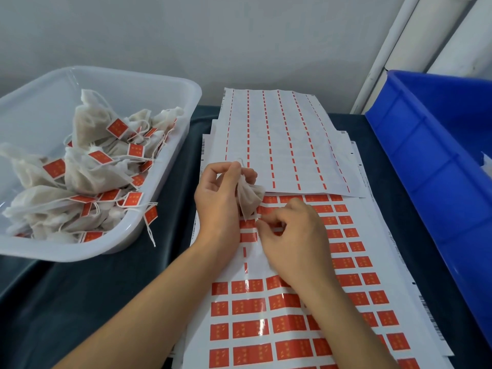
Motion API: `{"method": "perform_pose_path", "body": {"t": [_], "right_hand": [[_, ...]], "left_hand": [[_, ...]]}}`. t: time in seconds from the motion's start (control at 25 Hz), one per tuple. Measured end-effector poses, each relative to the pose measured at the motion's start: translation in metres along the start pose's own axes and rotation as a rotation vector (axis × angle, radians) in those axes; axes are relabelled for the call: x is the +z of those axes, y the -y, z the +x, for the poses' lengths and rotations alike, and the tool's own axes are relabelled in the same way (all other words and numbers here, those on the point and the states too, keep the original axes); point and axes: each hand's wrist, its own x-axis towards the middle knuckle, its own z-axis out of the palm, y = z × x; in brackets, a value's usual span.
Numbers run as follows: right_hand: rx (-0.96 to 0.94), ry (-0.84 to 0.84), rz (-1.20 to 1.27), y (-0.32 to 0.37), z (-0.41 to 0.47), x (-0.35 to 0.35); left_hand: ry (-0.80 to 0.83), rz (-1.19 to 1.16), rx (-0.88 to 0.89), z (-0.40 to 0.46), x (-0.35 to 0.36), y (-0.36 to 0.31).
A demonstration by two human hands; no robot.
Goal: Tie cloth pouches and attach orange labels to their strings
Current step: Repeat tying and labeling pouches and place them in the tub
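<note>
My left hand [218,193] grips the gathered neck of a small white cloth pouch [249,201], which hangs over a sheet of orange labels [290,323]. A thin string [241,162] sticks up above the fingers. Just right of the pouch, my right hand [290,235] has its fingertips curled down on the sheet and pinches at an orange label [269,223] by the peeled column. Whether the label has lifted off the sheet I cannot tell.
A clear plastic tub [165,83] on the left holds several tied pouches with orange labels. A used label sheet [282,139] lies at the back. A blue bin [436,166] stands on the right. Dark cloth [80,296] covers the table.
</note>
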Motion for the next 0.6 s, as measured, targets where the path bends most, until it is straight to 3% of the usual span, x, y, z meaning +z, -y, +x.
{"method": "perform_pose_path", "body": {"t": [0.6], "right_hand": [[0.022, -0.011, 0.090, -0.0024, 0.0041, 0.0065]], "left_hand": [[-0.029, 0.004, -0.041, 0.0016, -0.0006, -0.0014]]}}
